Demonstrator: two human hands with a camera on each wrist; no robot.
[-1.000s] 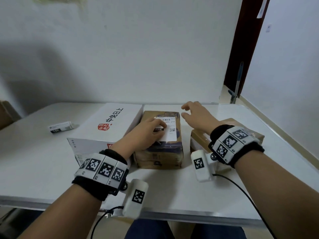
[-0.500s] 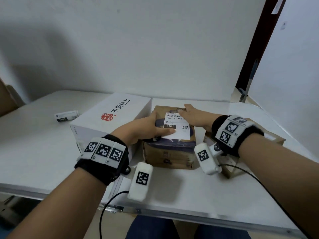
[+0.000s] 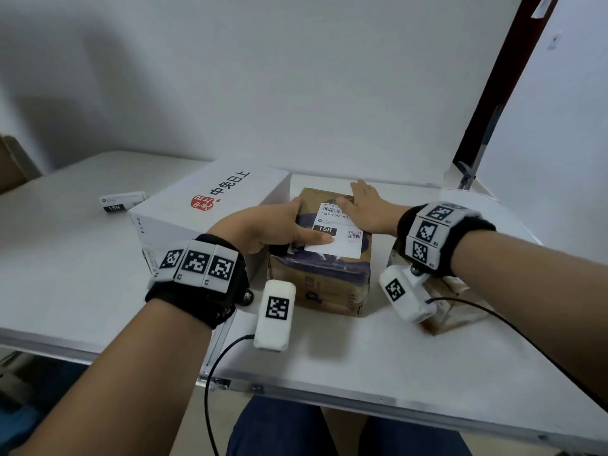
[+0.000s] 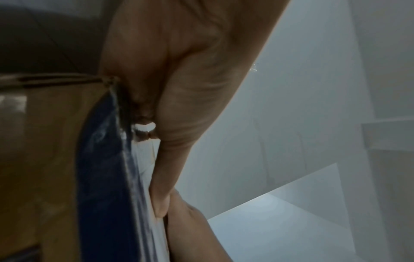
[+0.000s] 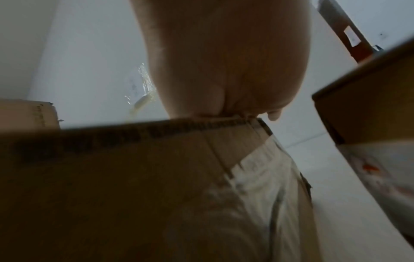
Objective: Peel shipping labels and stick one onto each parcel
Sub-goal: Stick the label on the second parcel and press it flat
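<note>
A brown cardboard parcel (image 3: 324, 281) wrapped with dark blue tape (image 4: 103, 168) sits mid-table, a white shipping label (image 3: 342, 240) on its top. My left hand (image 3: 279, 225) lies over the parcel's left top edge, its thumb (image 4: 165, 177) stretched flat along the label's near edge. My right hand (image 3: 363, 205) lies flat with straight fingers on the label's far right part. In the right wrist view, only the palm (image 5: 224, 62) shows above the parcel's side (image 5: 134, 177).
A white box (image 3: 210, 205) with red and black print touches the parcel's left side. Another brown parcel (image 3: 450, 301) stands to the right, half hidden by my right wrist. A small label strip (image 3: 121, 201) lies at the far left of the white table (image 3: 378, 363).
My right hand came in from beyond the parcel and settled flat on the label. My left thumb slid toward the label's near edge. The head view moved closer.
</note>
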